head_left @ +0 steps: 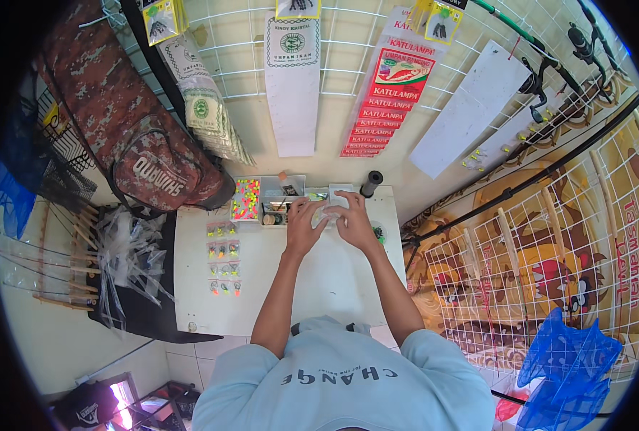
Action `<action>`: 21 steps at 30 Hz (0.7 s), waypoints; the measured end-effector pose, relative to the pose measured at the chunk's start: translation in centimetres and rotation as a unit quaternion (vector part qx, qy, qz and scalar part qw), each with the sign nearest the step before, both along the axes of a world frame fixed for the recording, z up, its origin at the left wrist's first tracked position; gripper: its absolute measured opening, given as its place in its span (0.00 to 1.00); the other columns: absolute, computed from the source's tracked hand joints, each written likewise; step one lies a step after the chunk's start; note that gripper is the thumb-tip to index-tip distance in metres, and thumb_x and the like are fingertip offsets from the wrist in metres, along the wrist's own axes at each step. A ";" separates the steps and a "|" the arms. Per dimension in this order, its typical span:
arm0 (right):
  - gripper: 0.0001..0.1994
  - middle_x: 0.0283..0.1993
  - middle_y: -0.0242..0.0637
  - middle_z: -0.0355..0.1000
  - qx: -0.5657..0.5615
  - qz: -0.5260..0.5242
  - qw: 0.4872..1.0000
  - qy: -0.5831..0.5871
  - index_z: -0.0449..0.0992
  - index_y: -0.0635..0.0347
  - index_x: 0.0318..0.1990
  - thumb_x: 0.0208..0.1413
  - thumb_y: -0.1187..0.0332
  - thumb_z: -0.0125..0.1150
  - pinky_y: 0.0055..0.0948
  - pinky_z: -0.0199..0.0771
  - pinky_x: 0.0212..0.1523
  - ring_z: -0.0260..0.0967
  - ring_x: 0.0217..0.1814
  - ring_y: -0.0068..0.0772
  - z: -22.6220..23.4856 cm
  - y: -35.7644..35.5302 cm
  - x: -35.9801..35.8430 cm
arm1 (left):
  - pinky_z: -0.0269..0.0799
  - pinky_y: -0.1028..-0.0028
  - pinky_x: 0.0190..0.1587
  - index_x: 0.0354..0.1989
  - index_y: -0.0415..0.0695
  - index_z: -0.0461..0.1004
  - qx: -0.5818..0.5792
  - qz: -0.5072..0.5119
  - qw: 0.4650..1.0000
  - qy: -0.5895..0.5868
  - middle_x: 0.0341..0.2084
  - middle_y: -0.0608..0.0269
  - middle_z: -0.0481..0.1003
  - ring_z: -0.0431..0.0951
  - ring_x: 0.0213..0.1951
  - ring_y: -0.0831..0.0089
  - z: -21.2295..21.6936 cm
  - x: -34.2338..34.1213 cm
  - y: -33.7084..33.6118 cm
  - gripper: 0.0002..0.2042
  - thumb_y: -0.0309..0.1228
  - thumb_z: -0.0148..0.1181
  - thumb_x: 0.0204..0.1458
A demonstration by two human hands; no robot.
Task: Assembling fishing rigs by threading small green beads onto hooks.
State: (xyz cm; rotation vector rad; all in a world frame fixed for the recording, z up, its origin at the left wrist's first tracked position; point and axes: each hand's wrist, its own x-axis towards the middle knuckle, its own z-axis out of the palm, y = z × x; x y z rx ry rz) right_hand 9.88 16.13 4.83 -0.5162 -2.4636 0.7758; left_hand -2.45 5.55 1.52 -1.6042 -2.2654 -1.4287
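Note:
My left hand (303,227) and my right hand (353,224) are stretched out together over the far part of a small white table (262,302). Between the fingertips they pinch a small clear plastic packet (328,213); what is in it is too small to tell. Just beyond the hands lie clear plastic compartment boxes (282,201). A black spool (370,183) stands at the table's far right corner, close to my right hand.
Several small packets of bright floats (223,267) lie in a row on the table's left side, with a box of coloured beads (245,199) behind. A camouflage bag (129,136) leans at left. Fishing rods (549,72), wire grids and hanging packets cover the wall. A blue bag (567,366) hangs at right.

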 end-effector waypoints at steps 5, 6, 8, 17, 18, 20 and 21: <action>0.22 0.58 0.43 0.62 0.030 -0.012 0.999 0.017 0.80 0.50 0.39 0.37 0.84 0.49 0.42 0.59 0.60 0.51 0.60 0.51 0.8 0.7 0.4 | 0.60 0.61 0.56 0.46 0.48 0.75 -0.001 -0.001 1.000 -0.007 0.42 0.63 0.74 0.64 0.53 0.58 0.1 -0.3 0.1 0.19 0.33 0.69 0.43; 0.22 0.57 0.43 0.62 0.046 -0.007 0.999 0.017 0.79 0.50 0.39 0.37 0.84 0.49 0.43 0.59 0.60 0.52 0.60 0.51 0.9 0.8 0.3 | 0.60 0.62 0.56 0.46 0.48 0.75 0.004 -0.004 1.000 -0.007 0.42 0.64 0.74 0.64 0.53 0.58 0.0 -0.4 0.1 0.19 0.33 0.69 0.43; 0.22 0.57 0.43 0.62 0.072 -0.004 0.997 0.009 0.79 0.50 0.40 0.37 0.84 0.50 0.43 0.58 0.61 0.52 0.61 0.51 1.0 0.9 0.3 | 0.60 0.62 0.56 0.46 0.48 0.75 0.007 -0.005 1.000 -0.002 0.42 0.63 0.74 0.64 0.53 0.58 0.2 -0.4 0.0 0.19 0.32 0.69 0.43; 0.21 0.58 0.37 0.62 0.058 0.002 0.998 -0.013 0.79 0.51 0.40 0.37 0.83 0.52 0.41 0.60 0.61 0.52 0.61 0.49 0.7 0.5 -0.3 | 0.59 0.60 0.56 0.46 0.49 0.74 0.008 -0.016 1.000 0.000 0.42 0.64 0.75 0.64 0.54 0.58 0.9 -0.7 0.4 0.19 0.33 0.68 0.44; 0.20 0.58 0.38 0.61 0.058 0.005 0.998 -0.011 0.79 0.53 0.40 0.37 0.83 0.52 0.42 0.59 0.61 0.52 0.61 0.50 0.6 0.4 -0.4 | 0.59 0.60 0.56 0.46 0.49 0.74 0.010 -0.018 1.000 -0.006 0.42 0.64 0.75 0.64 0.54 0.57 0.9 -0.6 0.4 0.19 0.32 0.67 0.44; 0.20 0.59 0.40 0.61 0.039 0.012 0.999 -0.017 0.79 0.55 0.40 0.37 0.83 0.51 0.42 0.59 0.61 0.51 0.61 0.51 -0.2 0.6 -0.5 | 0.60 0.60 0.56 0.47 0.49 0.74 0.012 -0.020 1.000 0.000 0.43 0.63 0.75 0.64 0.54 0.57 1.0 -0.6 0.6 0.19 0.32 0.67 0.45; 0.20 0.59 0.40 0.61 0.023 0.016 0.999 -0.019 0.79 0.55 0.40 0.37 0.83 0.50 0.42 0.59 0.61 0.51 0.61 0.52 -0.6 0.7 -0.5 | 0.61 0.60 0.56 0.47 0.48 0.74 0.006 -0.022 1.000 -0.002 0.43 0.62 0.75 0.64 0.54 0.57 1.0 -0.5 0.6 0.19 0.32 0.67 0.45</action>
